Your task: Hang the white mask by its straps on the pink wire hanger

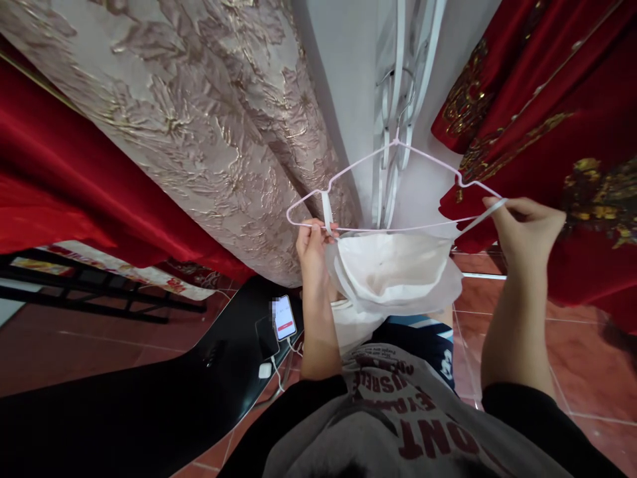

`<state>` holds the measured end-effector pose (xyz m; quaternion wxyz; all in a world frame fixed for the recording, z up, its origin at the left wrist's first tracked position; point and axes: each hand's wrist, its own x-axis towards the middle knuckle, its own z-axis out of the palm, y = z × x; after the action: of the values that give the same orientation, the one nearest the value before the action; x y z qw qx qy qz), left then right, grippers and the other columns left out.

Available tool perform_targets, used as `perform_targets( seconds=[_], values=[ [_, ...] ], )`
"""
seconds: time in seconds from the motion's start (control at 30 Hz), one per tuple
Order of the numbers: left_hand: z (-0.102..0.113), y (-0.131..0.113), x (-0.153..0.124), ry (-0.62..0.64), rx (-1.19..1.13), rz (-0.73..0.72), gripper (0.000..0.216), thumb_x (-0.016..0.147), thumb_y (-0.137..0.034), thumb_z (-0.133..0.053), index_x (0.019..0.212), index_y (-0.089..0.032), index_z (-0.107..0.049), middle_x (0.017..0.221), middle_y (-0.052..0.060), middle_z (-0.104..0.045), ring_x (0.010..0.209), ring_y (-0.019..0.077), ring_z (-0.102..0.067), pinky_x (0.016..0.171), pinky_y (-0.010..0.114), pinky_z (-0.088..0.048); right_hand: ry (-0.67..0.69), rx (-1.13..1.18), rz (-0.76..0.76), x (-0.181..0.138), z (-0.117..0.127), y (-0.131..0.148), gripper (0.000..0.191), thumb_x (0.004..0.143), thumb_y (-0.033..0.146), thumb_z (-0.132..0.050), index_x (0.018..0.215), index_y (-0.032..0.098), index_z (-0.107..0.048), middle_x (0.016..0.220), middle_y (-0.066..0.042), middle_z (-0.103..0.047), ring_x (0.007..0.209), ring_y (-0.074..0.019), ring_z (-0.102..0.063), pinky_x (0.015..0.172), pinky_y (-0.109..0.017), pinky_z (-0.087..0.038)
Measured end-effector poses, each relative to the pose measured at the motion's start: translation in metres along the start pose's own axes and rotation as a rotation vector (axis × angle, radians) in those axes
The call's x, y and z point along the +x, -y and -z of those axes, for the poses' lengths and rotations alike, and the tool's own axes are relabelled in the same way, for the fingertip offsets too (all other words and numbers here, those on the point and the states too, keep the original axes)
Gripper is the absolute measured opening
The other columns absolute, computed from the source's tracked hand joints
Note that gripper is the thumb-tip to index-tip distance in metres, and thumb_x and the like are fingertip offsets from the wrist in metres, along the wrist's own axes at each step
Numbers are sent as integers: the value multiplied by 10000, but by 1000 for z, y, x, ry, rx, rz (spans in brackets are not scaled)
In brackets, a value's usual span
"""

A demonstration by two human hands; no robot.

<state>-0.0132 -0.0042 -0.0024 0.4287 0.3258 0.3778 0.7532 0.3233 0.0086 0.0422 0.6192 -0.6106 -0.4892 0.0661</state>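
Observation:
A thin pink clothes hanger point(397, 141) spans the space in front of me, its metal hook up by white bars. From it hangs a white garment point(398, 262) with a sheer outer layer. Its left strap point(327, 211) is looped over the hanger's left arm. My left hand point(314, 242) is closed on the hanger's lower bar near that corner, touching the strap's lower part. At the hanger's right end, my right hand point(527, 226) pinches the garment's right strap point(482, 218), drawn taut. The right fingertips partly hide the hanger's end.
Gold-patterned pale fabric point(199, 119) hangs at left, beside red fabric point(89, 179). Red garments with gold ornament point(597, 192) hang at right. White metal bars point(391, 172) stand behind the hanger. A lit phone point(284, 318) with a cable lies on the black seat point(149, 405).

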Motion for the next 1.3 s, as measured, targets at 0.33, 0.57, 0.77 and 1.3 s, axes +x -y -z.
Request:
perform_targets(
  seconds=[0.33, 0.57, 0.77, 1.3],
  values=[
    [5, -4, 2, 25, -6, -23, 353, 902, -474, -833, 866, -218, -593, 799, 39, -771, 632, 121, -655, 626, 233, -487, -130, 89, -123, 0, -3, -18, 204, 853, 279, -752, 747, 126, -837, 454, 41, -430, 451, -88, -305, 521, -321, -234],
    [6, -2, 6, 23, 18, 2, 379, 926, -505, -810, 857, -225, -564, 782, 25, -740, 609, 115, -614, 644, 245, -483, 35, 21, 2, 13, 0, 3, 186, 825, 284, -811, 702, 146, -801, 555, 1, -578, 535, -93, -407, 551, -303, -311],
    [6, 0, 3, 30, -11, -4, 373, 916, -497, -824, 869, -229, -568, 791, 24, -743, 609, 114, -587, 644, 241, -479, 223, -95, 121, 13, -12, 52, 163, 800, 278, -896, 769, 132, -830, 548, 35, -542, 566, -75, -369, 560, -295, -253],
    [4, 1, 2, 36, -11, 5, 405, 871, -511, -842, 871, -229, -552, 795, 32, -742, 609, 117, -571, 653, 251, -461, 676, -29, 205, -80, -31, 37, 477, 950, 386, -670, 1408, 250, -656, 873, -4, -757, 538, -121, -537, 561, -285, -441]
  ],
)
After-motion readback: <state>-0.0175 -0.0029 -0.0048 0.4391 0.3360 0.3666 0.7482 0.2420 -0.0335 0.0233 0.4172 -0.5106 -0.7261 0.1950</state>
